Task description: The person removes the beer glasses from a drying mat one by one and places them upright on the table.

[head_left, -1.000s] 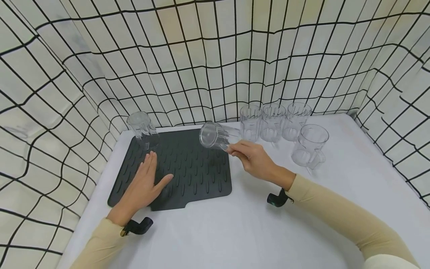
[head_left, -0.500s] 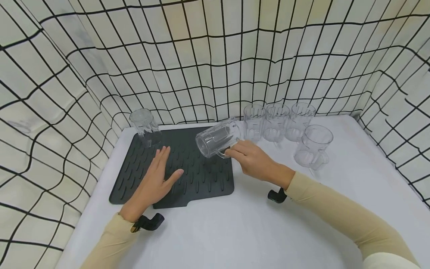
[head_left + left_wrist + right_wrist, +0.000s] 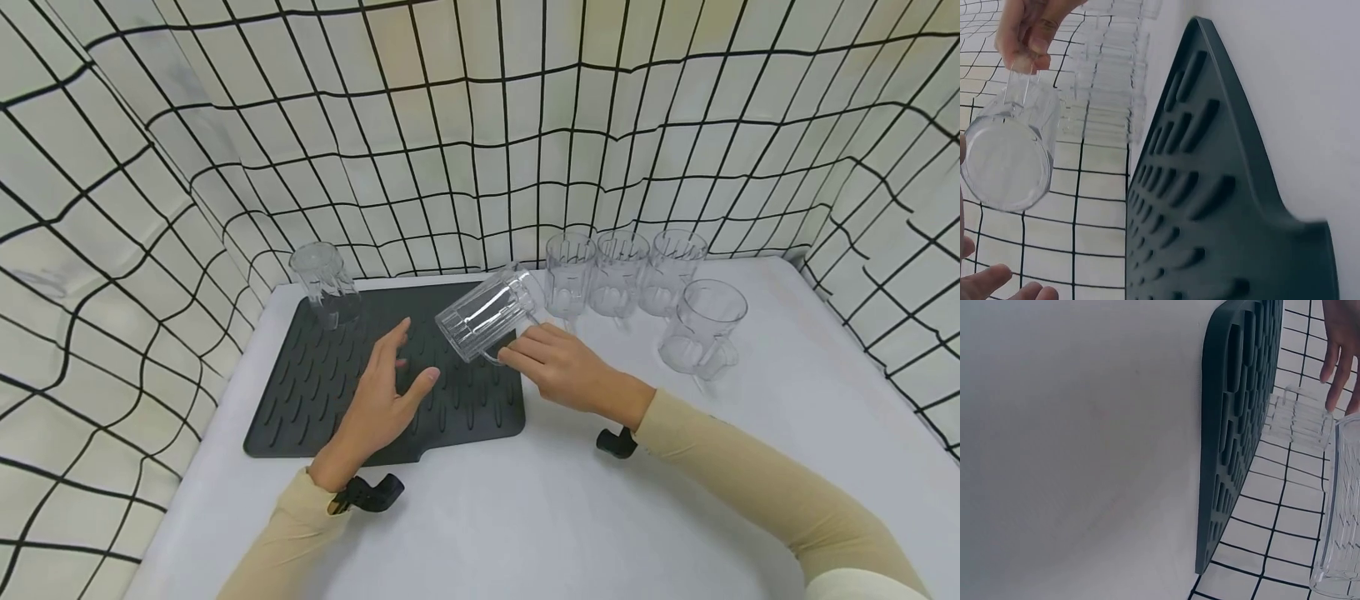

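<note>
My right hand (image 3: 555, 367) pinches the handle of a clear glass mug (image 3: 483, 315) above the right part of a dark ribbed drying mat (image 3: 322, 408). The mug is tipped over on a slant, one round end pointing down and left. In the left wrist view, that round end of the mug (image 3: 1007, 165) shows large, with the right hand's fingers (image 3: 1038, 44) on the handle above it. My left hand (image 3: 378, 408) is over the middle of the mat, fingers and thumb spread apart, holding nothing, a short gap from the mug.
Another glass mug (image 3: 327, 287) stands at the mat's back left corner. Three glass mugs (image 3: 618, 275) line up at the back right, and one more mug (image 3: 701, 325) stands in front of them. A black grid net (image 3: 420, 167) encloses the white table (image 3: 510, 517).
The mug in my right hand has turned from lying nearly level to a steeper slant, its lower end dropping. My left hand has moved right, towards it, and its fingers have bent slightly.
</note>
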